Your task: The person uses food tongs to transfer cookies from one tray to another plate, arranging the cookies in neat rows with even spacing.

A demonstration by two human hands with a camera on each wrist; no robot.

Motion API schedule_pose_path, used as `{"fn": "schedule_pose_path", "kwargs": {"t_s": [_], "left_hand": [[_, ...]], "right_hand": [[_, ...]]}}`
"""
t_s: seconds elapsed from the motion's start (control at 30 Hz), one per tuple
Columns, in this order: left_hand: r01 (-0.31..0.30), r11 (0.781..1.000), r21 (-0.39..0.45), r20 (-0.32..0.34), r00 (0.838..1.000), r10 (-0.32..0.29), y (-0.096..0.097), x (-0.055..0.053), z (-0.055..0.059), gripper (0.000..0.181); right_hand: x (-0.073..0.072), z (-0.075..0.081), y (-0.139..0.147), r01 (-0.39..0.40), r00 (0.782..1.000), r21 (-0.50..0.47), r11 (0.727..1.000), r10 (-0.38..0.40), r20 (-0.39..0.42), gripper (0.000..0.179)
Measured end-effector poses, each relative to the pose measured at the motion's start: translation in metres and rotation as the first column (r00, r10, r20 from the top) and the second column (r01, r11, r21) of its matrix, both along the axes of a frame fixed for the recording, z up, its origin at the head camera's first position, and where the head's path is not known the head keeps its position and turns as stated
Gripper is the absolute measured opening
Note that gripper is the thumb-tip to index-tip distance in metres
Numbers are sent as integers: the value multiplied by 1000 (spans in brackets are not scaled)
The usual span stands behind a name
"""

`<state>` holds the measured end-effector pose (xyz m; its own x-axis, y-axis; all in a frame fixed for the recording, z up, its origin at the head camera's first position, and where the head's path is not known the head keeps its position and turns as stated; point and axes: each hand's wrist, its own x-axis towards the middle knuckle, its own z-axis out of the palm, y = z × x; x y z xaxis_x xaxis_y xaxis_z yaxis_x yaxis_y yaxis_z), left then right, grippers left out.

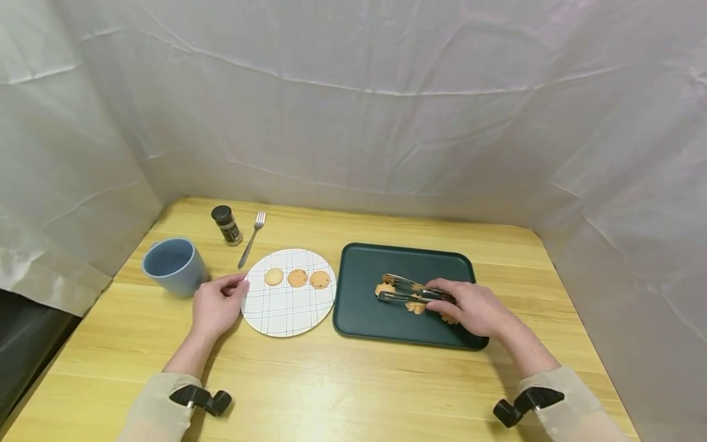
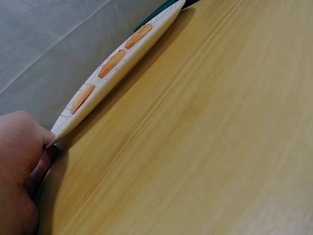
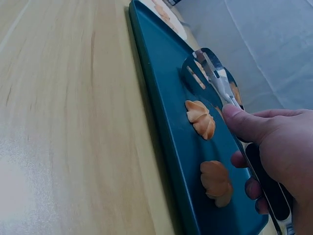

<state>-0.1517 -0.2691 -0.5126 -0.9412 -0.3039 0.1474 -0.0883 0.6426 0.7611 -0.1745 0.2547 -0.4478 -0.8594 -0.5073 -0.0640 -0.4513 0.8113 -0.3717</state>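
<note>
My right hand (image 1: pixel 472 305) grips metal serving tongs (image 3: pixel 226 90) with slotted heads, held low over a dark green tray (image 1: pixel 364 322). In the head view the tong heads lie on either side of a shell-shaped cookie (image 1: pixel 382 290); whether they touch it cannot be told. Two more such cookies, one ridged cookie (image 3: pixel 200 119) and one nearer cookie (image 3: pixel 216 183), rest on the tray under the tongs and hand. With thumb and fingers, my left hand (image 1: pixel 216 307) pinches the left rim of a white checked plate (image 1: pixel 284 316). Three round cookies (image 1: pixel 297 278) sit in a row on it.
Left of the plate stands a blue mug (image 1: pixel 179 270), close to my left hand. Behind are a black-capped spice jar (image 1: pixel 227 226) and a fork (image 1: pixel 252 239). The tray's left edge nearly meets the plate. Pale cloth (image 1: pixel 353 123) hangs around the wooden table (image 1: pixel 331 393).
</note>
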Motion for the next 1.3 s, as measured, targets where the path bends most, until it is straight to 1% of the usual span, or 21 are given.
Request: {"fn": "schedule_pose_path", "kwargs": {"t_s": [0.17, 0.4, 0.53, 0.77, 0.9, 1.07, 1.3], "left_hand": [[2, 1000, -2, 1, 1000, -2, 0, 0, 0, 28], [1, 1000, -6, 1, 1000, -1, 0, 2, 2, 28], [4, 1000, -4, 5, 1000, -4, 1, 2, 3, 28], [-3, 1000, -4, 11, 1000, 3, 1, 2, 2, 28], [-3, 1000, -5, 7, 1000, 3, 0, 2, 1, 28], [-1, 1000, -6, 3, 1000, 1, 1, 1, 2, 28], [3, 1000, -1, 2, 1000, -3, 1, 2, 3, 28]], "right_hand": [[-1, 4, -1, -2, 1000, -26, 1000, 2, 10, 46], [1, 13, -6, -10, 997, -36, 999, 7, -82, 48], [3, 20, -11, -15, 995, -43, 999, 11, -99, 51], [5, 31, -24, -34, 996, -36, 999, 31, -87, 51], [5, 35, -34, -53, 997, -37, 998, 51, -64, 49], [5, 35, -50, -93, 993, -29, 995, 91, -78, 49], [5, 28, -74, -153, 983, -1, 988, 152, -100, 49]]}}
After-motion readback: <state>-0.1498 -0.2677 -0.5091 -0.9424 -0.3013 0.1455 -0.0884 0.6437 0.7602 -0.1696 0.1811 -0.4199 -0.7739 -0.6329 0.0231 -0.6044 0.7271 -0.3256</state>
